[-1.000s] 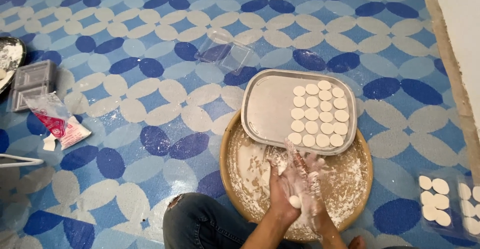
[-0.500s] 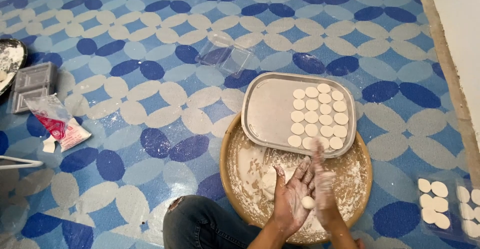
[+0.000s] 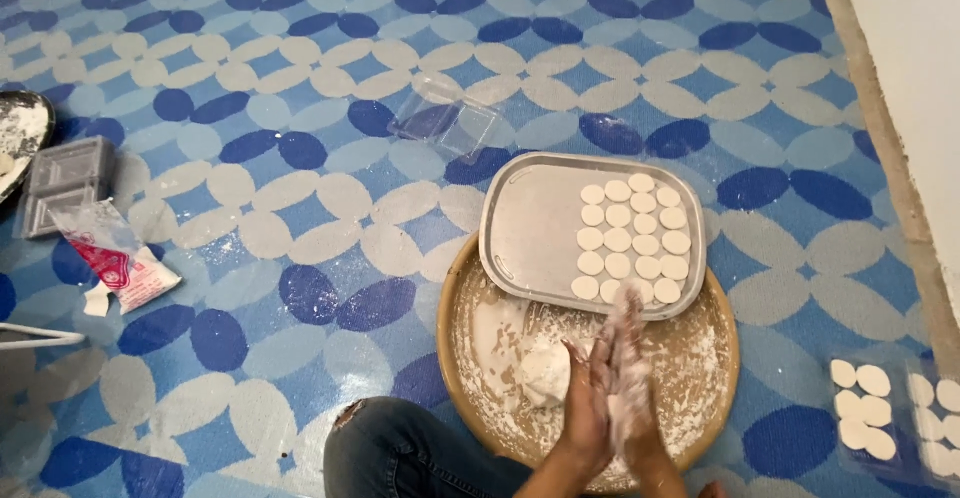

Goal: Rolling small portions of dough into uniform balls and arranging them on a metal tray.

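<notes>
hands: left hand (image 3: 585, 398) and right hand (image 3: 632, 378) pressed palm to palm over round wooden tray (image 3: 715, 358), grip narrow, what lies between them hidden | dough lump (image 3: 545, 373) just left of left hand, nearer it | metal tray (image 3: 535, 228) just beyond fingertips | dough discs (image 3: 618, 241): about 16 there, one lump, two trays

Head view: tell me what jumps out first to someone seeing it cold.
The two floury hands, left hand and right hand, are pressed together over a round flour-dusted tray at bottom centre. Resting on its far rim, a metal tray holds rows of white dough discs, all against a blue patterned mat.
</notes>
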